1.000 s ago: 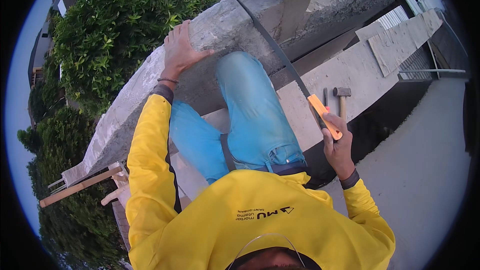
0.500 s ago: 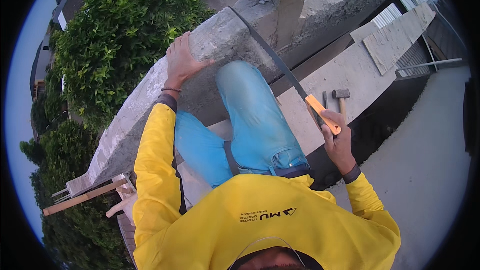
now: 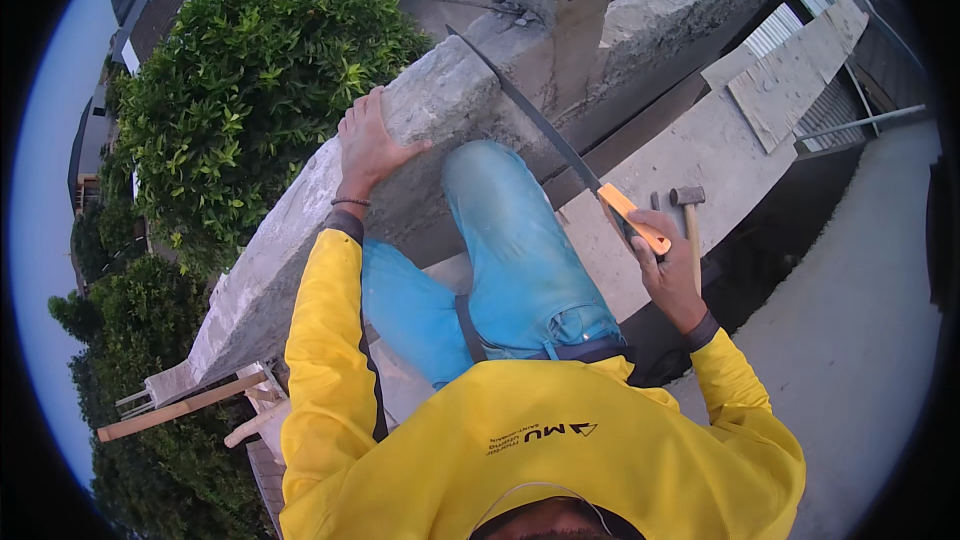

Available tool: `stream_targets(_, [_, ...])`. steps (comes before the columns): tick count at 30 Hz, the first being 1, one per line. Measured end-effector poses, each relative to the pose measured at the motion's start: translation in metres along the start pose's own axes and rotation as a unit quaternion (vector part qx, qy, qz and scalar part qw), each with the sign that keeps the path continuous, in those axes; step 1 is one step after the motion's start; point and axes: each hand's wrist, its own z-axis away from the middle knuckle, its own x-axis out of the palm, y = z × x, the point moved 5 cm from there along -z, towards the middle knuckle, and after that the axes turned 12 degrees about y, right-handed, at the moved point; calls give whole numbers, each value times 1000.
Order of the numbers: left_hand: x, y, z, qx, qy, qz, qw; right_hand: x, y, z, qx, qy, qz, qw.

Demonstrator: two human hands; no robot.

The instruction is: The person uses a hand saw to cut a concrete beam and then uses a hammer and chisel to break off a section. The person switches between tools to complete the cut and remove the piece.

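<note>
A handsaw (image 3: 548,130) with an orange handle is gripped in my right hand (image 3: 668,275). Its dark blade slants up and left, lying across the top of the rough concrete wall (image 3: 450,78), with the tip past the far edge. My left hand (image 3: 372,145) lies on the wall top left of the blade, fingers stretched toward the far edge and thumb apart on the near side. Just beyond my right hand, a hammer (image 3: 687,198) with a wooden handle lies on the board (image 3: 740,175). A short dark metal tool (image 3: 655,201) is beside it, partly seen.
A concrete column (image 3: 560,10) rises from the wall, with a metal rod (image 3: 465,2) near its base. Leafy trees (image 3: 250,90) stand beyond the wall. A dark gap (image 3: 770,270) separates the board from a grey surface (image 3: 850,340) at right. Wooden pieces (image 3: 180,405) stick out at lower left.
My right hand has pushed the handsaw up and left, so more of its blade reaches past the wall's far edge. My left hand stays on the wall. The view has shifted slightly.
</note>
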Motion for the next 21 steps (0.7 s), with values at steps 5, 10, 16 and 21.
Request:
stream_targets(5, [-6, 4, -3, -12, -19, -8, 1000, 71, 11, -63, 101, -49, -11, 994])
stream_targets(10, [-10, 4, -1, -17, -21, 16, 999, 146, 103, -87, 3, 20, -57, 998])
stream_targets(16, [2, -3, 0, 9, 2, 6, 1000, -12, 19, 25, 2, -6, 45, 999])
stream_targets(21, [1, -1, 0, 9, -5, -24, 1000, 69, 46, -38, 30, -20, 21, 999])
